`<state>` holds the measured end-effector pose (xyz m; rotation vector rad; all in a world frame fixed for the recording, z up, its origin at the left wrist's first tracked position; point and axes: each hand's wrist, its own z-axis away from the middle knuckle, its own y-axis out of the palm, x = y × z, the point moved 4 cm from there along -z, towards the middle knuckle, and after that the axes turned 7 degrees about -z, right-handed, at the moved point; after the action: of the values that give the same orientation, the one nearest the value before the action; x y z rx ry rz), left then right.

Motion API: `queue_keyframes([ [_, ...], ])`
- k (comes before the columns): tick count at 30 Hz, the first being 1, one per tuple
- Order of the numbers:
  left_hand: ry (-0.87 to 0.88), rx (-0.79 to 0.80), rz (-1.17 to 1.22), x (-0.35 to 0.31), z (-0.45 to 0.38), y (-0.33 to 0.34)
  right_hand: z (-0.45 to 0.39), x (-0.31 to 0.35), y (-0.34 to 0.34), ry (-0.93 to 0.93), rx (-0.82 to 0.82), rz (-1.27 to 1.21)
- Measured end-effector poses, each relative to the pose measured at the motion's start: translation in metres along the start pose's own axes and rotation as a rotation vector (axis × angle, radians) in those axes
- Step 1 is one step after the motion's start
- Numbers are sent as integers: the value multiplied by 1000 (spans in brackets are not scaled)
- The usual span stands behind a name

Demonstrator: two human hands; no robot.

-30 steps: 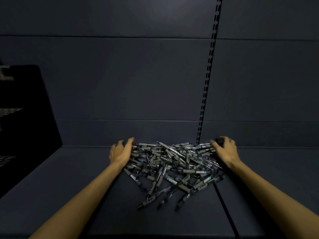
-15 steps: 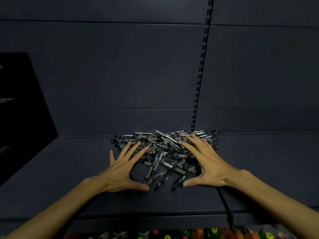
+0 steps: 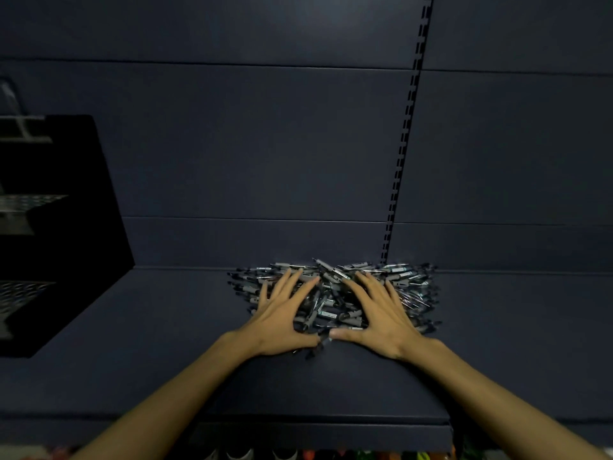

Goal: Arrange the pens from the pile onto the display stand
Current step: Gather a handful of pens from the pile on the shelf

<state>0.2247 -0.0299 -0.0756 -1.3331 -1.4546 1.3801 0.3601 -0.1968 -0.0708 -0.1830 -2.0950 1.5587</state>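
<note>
Over the last second the hands were moved from the pile's outer flanks to its near edge and top. The pile of pens (image 3: 335,293) was squeezed narrower and pushed back against the rear panel (image 3: 265,161) of the shelf (image 3: 166,327). Judged as consolidation only: no pen had been picked out or placed, so arranging was not yet started.

Left hand (image 3: 282,318) was laid flat, fingers splayed, on the left half of the pile. Right hand (image 3: 381,318) was laid the same way on the right half. Thumb tips were nearly met at the pile's front edge, with a few pens seen beneath them. Nothing was gripped by either hand.

A dark perforated rack (image 3: 30,287) at far left was seen well apart from the pile; whether it was the display stand could not be told.
</note>
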Motion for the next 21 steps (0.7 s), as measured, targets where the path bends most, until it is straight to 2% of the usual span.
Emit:
queue_keyframes([
  [6,-33,-76,-24,-5,-19,4,-15,-4,3,71,-89,21],
  [14,21,-146,-27,-8,-9,-1,-6,-5,1,-2,-119,29],
  [21,34,-140,-32,-8,-10,0,0,-7,-1,-31,-111,68],
])
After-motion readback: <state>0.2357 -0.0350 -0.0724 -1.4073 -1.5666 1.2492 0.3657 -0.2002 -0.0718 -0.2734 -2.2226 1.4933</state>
